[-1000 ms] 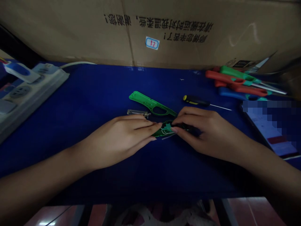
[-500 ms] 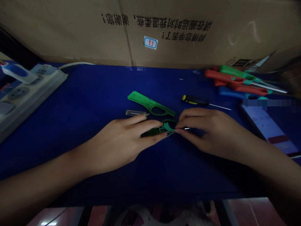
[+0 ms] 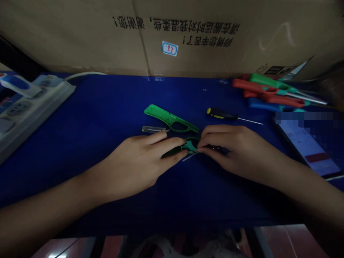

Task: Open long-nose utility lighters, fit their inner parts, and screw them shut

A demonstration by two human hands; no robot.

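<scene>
My left hand [image 3: 145, 157] grips a green lighter casing half [image 3: 172, 152] low over the blue table, thumb and fingers closed around it. A teal trigger [image 3: 190, 145] sits in that casing by the fingertips. At the casing's right end, my right hand [image 3: 231, 145] pinches something small between thumb and fingers; its fingertips hide what it is. A thin pale strip [image 3: 189, 157] sticks out below the casing. Just beyond my hands lies the matching green casing half [image 3: 160, 112], open side up. A clear fuel tank [image 3: 153, 129] rests beside my left fingers.
A black and yellow screwdriver [image 3: 223, 114] lies behind my right hand. Several stick lighters [image 3: 268, 91] are piled at the back right, above a phone [image 3: 309, 147]. A power strip [image 3: 34, 104] runs along the left. A cardboard box [image 3: 86, 39] walls off the back.
The thin pale strip now shows below the casing. My right fingertips have shifted slightly left, and the bright tip beside them is no longer visible. The left hand keeps its grip.
</scene>
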